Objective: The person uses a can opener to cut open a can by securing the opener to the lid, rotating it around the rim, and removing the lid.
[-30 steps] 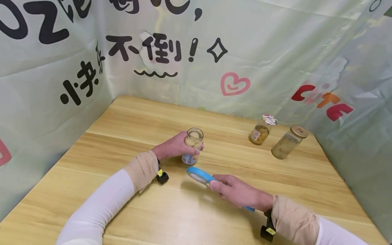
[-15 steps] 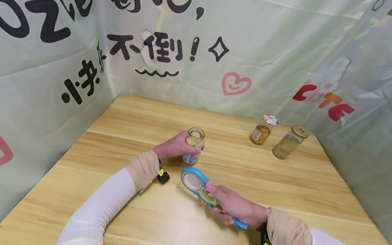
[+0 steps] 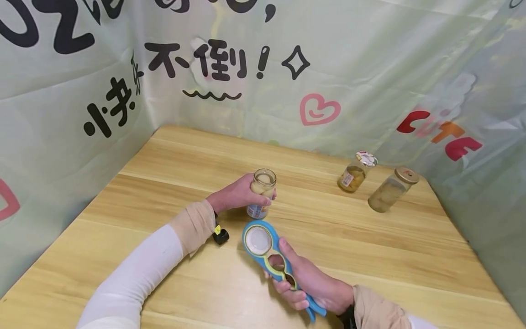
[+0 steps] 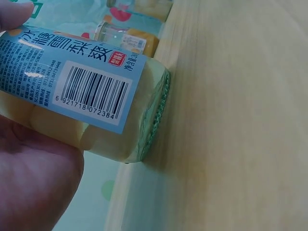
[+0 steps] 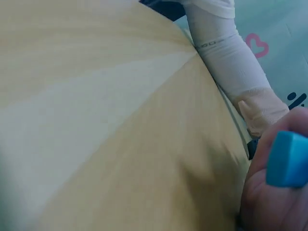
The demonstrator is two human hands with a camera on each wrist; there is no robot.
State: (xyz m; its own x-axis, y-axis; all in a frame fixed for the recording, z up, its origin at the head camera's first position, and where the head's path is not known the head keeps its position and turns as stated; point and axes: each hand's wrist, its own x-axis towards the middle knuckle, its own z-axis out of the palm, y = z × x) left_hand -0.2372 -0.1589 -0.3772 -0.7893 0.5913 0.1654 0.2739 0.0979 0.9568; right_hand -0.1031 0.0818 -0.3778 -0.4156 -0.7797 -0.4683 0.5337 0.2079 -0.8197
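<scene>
While the left hand is gripping a lidless jar, the right hand is clasping a blue opener aslant, its head just short of the jar.

Clear-glass round jar on pale-wood worktop, blue looped plastic tool at its six o'clock, white-lidded glass jar at two, tan-lidded glass jar at three
</scene>
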